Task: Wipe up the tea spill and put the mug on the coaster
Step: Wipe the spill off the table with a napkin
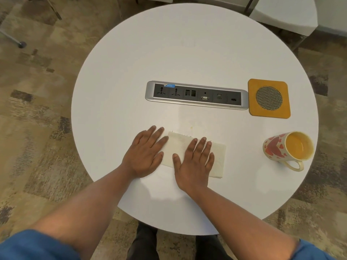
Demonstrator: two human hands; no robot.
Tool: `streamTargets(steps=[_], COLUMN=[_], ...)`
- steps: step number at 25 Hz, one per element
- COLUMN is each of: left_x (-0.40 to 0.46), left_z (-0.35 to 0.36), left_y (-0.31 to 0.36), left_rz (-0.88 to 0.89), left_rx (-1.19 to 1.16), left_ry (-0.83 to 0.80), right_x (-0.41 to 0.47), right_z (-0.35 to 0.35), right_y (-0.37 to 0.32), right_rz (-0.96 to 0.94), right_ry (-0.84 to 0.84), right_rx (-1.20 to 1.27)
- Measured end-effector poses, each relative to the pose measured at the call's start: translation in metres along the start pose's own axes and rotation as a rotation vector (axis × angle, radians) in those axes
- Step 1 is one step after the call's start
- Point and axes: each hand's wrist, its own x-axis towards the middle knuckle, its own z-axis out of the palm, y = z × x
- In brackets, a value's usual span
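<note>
Both hands lie flat, palms down, just below the middle of the frame. The left hand [145,152] has its fingers straight and slightly spread, its fingertips overlapping the left edge of the paper towel [216,156]. The right hand [194,162] presses on the towel's middle, fingers straight and close together.

The towel is a folded white rectangle with faint yellowish staining along its upper edge; a small yellow spot [191,127] sits on the table just above it. The mug [287,147], cream with red hearts, holds orange-yellow liquid at the right of the frame, apart from the orange square coaster [252,98] above it.

The round white table [169,53] has a socket strip [196,95] touching the coaster's left edge. Patterned brown carpet [37,109] surrounds the table.
</note>
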Motion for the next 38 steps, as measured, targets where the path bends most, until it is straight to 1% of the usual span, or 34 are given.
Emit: streamTargets(steps=[3, 5, 7, 9, 11, 13, 19, 23, 25, 27, 30, 32, 33, 35, 38], left_x=[0.002, 0.002, 0.003, 0.003, 0.004, 0.004, 0.004, 0.004, 0.004, 0.004, 0.005, 0.006, 0.006, 0.006, 0.007], left_z=[-0.002, -0.004, -0.003, -0.002, -0.001, -0.002, -0.003, -0.004, -0.005, -0.005, -0.004, -0.002, -0.002, 0.000, 0.000], left_y=[0.000, 0.000, 0.000, 0.000, 0.000, 0.000, 0.001, 0.001, 0.001, 0.001, 0.000, 0.000, 0.000, 0.000, -0.002], left_rz=[-0.081, -0.085, -0.085, -0.094, -0.096, -0.095, -0.091, -0.095, -0.100, -0.091, -0.088, -0.109, -0.115, -0.118, -0.116], left_rx=[-0.015, -0.017, -0.015, -0.009, 0.000, 0.001, -0.007, -0.020, -0.026, -0.027, -0.030, -0.027, -0.023, -0.017, -0.012], left_ry=[-0.020, -0.036, -0.040, -0.038, -0.039, -0.040, -0.041, -0.047, -0.043, -0.033, -0.026, -0.038, -0.041, -0.050, -0.050], right_x=[0.000, 0.001, 0.000, -0.003, -0.007, -0.008, -0.008, -0.008, -0.008, -0.006, 0.015, 0.038, 0.050, 0.069, 0.089], right_z=[0.000, -0.002, -0.004, -0.005, -0.004, -0.003, 0.001, -0.004, -0.013, -0.028, -0.055, -0.070, -0.075, -0.083, -0.085], right_y=[-0.002, 0.000, 0.003, 0.003, -0.001, -0.007, -0.028, -0.023, -0.016, -0.008, 0.004, 0.015, 0.024, 0.044, 0.066], right_rz=[-0.025, -0.047, -0.043, 0.045, 0.173, 0.200, 0.003, -0.165, -0.232, -0.247, -0.194, -0.099, -0.056, -0.040, -0.158], right_ry=[-0.011, -0.013, 0.020, 0.060, 0.016, -0.039, 0.003, -0.052, -0.069, -0.095, -0.120, -0.131, -0.110, -0.025, 0.052], right_rx=[0.012, 0.030, 0.054, 0.105, 0.195, 0.220, 0.198, 0.246, 0.409, 0.676, 1.018, 1.130, 1.103, 0.887, 0.493])
